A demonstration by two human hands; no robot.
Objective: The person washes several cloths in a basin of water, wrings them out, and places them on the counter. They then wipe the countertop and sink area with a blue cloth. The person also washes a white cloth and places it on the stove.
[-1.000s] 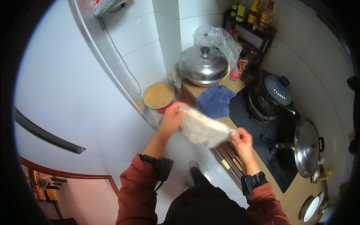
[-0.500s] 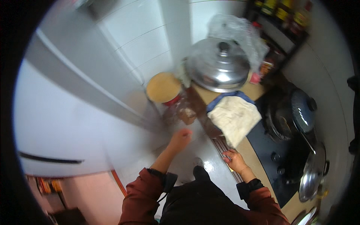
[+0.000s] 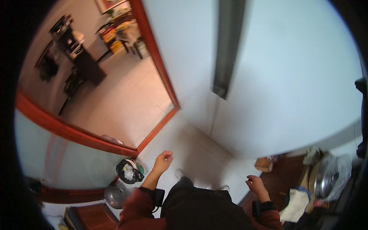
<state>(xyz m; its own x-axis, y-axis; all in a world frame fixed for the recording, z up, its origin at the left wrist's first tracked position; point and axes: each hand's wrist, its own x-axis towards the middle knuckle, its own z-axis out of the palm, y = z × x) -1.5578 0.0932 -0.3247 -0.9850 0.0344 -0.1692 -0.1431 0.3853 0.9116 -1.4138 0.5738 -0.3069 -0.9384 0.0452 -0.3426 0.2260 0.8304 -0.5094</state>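
My left hand [image 3: 163,161] hangs in mid-air over the tiled floor, fingers curled together, with nothing visible in it. The nearest thing on that side is a small bin [image 3: 130,171] with a black bag and pale rubbish inside. On the other side my right hand [image 3: 257,186] is raised beside the counter, its fingers slightly bent and apart, holding nothing. A white cloth [image 3: 296,205] lies on the counter to its right. In front of me stands a large white refrigerator [image 3: 283,84] with a dark vertical strip.
At the left, a red-brown door frame [image 3: 155,57] borders a glass panel [image 3: 84,153] and a doorway into another room. A metal pan [image 3: 114,196] is near the bin. A domed steel lid [image 3: 326,178] and a clear plastic bag [image 3: 343,176] are at the far right.
My view has swung left, from the counter and stove toward the refrigerator and doorway. My right hand has come away from the counter's front edge. Both hands remain without any object.
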